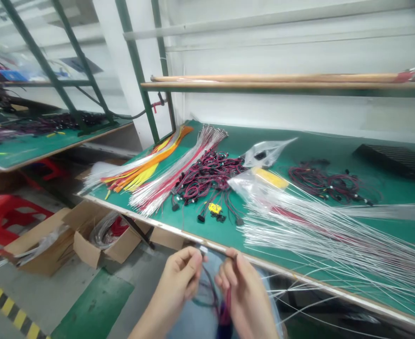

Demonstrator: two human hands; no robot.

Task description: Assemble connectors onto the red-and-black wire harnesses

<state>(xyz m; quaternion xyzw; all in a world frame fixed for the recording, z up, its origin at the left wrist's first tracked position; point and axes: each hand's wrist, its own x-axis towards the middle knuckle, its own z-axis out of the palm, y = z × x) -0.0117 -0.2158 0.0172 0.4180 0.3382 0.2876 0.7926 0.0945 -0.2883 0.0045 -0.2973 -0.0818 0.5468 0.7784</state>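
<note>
A single head-worn view, looking forward and down over the hands (181,273).
The camera sits above and behind the hands, near enough that they stand in the foreground, low and about midway across, reaching in from the bottom edge. It faces the bench (207,230) at a slant, the front edge running from beyond the hands on their left to nearer on their right. Past the hands, the view rises to a shelf (264,85) and the wall (281,113); left of them it takes in the floor (121,308) and, well apart, a second bench (34,147).
</note>
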